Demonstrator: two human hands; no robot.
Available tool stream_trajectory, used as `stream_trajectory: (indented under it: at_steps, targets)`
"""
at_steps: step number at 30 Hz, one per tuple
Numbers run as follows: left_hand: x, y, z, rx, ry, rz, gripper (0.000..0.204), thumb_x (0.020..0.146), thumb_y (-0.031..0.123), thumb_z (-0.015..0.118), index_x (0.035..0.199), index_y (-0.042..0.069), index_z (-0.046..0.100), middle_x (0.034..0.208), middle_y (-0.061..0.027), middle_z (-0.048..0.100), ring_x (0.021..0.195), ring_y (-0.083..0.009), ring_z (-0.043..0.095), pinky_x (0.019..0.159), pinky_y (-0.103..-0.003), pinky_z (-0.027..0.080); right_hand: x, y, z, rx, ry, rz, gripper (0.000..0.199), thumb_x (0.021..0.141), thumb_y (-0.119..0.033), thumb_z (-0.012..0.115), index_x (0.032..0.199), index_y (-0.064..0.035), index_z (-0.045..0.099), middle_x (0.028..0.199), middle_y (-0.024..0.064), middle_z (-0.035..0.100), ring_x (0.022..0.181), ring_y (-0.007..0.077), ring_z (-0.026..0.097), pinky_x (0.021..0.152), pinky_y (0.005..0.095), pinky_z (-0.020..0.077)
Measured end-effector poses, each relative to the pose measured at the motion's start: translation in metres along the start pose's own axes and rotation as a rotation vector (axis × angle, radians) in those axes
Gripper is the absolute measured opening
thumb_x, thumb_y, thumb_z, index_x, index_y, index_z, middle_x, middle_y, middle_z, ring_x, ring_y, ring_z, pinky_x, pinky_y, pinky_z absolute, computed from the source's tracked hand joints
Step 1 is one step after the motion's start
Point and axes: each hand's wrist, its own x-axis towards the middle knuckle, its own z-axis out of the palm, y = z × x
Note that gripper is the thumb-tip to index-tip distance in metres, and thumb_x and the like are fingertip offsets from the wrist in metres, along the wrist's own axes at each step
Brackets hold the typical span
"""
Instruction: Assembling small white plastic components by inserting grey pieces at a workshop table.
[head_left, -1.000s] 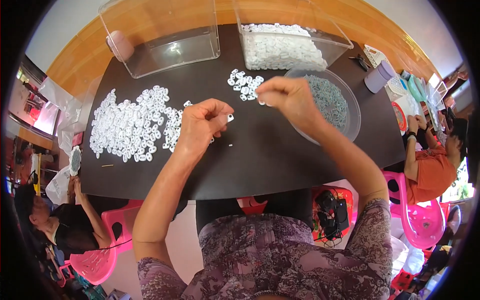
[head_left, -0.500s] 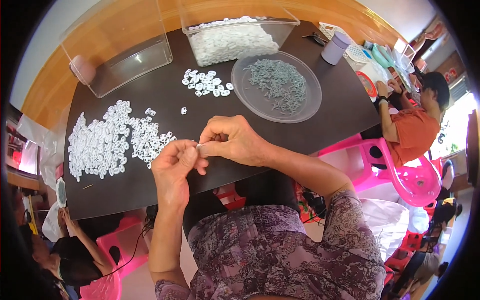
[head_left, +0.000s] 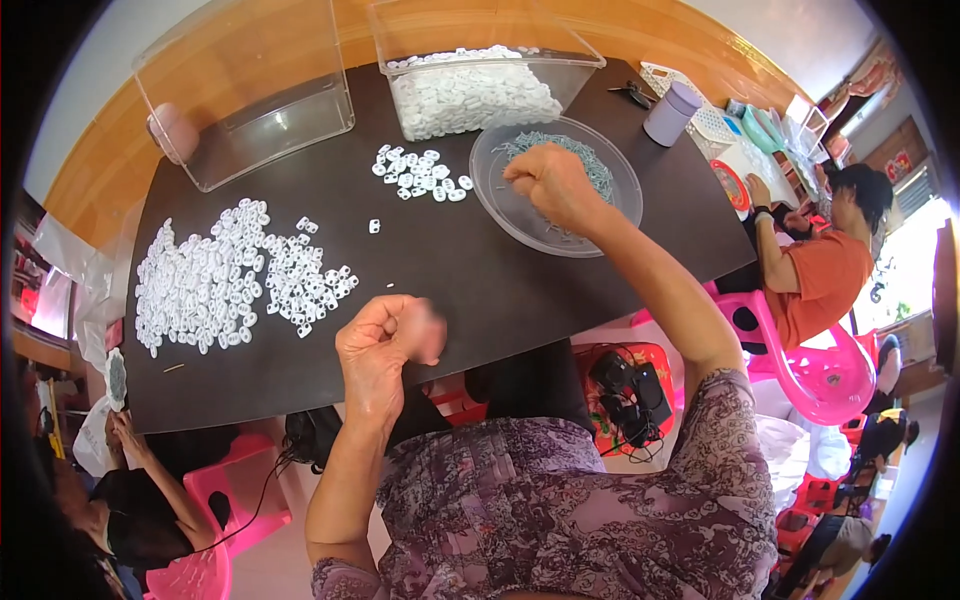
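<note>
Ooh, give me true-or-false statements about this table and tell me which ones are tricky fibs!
1. The bare right hand is over the round, clear plastic tray. True.
2. That tray holds red buttons. False: thin grey-green sticks.
3. The lilac cylindrical container stands upright. True.
4. The bare left hand is over the tray too. False: it's near the dark brown table's front edge.
5. Small white rounded pieces lie in heaps on the table. True.
</note>
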Motion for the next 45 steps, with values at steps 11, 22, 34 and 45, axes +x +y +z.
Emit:
stream_trajectory:
  at_steps: [11, 22, 34, 45]
  targets:
    - [-0.009, -0.004, -0.008, -0.038, 0.061, -0.027, 0.012, 0.085, 0.004, 0.059, 0.094, -0.003, 0.057, 0.074, -0.0123, 0.064, 0.057, -0.0129, 0.059, 0.05, -0.022, 0.047, 0.017, 0.017, 0.038, -0.244, -0.145, -0.072, 0.006, 0.069, -0.01, 0.061, 0.066, -0.0044, 0.059, 0.071, 0.014, 0.059, 0.077, 0.0333, 0.055, 0.067, 0.044, 0.044]
    - [-0.009, -0.006, -0.012, -0.203, 0.073, -0.112, 0.015, 0.084, 0.003, 0.06, 0.095, -0.006, 0.057, 0.076, -0.0153, 0.064, 0.059, -0.0159, 0.061, 0.052, -0.025, 0.05, -0.009, -0.045, -0.009, 0.129, -0.07, -0.001, 0.006, 0.072, -0.005, 0.06, 0.073, -0.0014, 0.055, 0.068, 0.0103, 0.055, 0.065, 0.022, 0.054, 0.06, 0.0317, 0.0433]
    - [-0.019, -0.001, -0.016, -0.161, 0.095, -0.023, 0.014, 0.084, 0.003, 0.059, 0.095, -0.006, 0.059, 0.077, -0.0152, 0.064, 0.059, -0.016, 0.062, 0.051, -0.026, 0.051, -0.031, -0.143, 0.005, 0.817, -0.346, 0.066, 0.011, 0.077, -0.003, 0.063, 0.087, -0.0032, 0.062, 0.079, -0.0003, 0.057, 0.069, 0.0064, 0.05, 0.063, 0.022, 0.0403]
    - [-0.027, -0.006, -0.02, -0.178, 0.088, 0.065, 0.014, 0.086, 0.001, 0.057, 0.097, -0.006, 0.058, 0.08, -0.0116, 0.063, 0.065, -0.0127, 0.06, 0.055, -0.022, 0.05, -0.038, -0.161, 0.011, 1.014, -0.397, 0.266, 0.009, 0.079, -0.003, 0.064, 0.087, -0.0007, 0.06, 0.078, 0.0007, 0.062, 0.073, 0.0044, 0.057, 0.066, 0.0198, 0.0447]
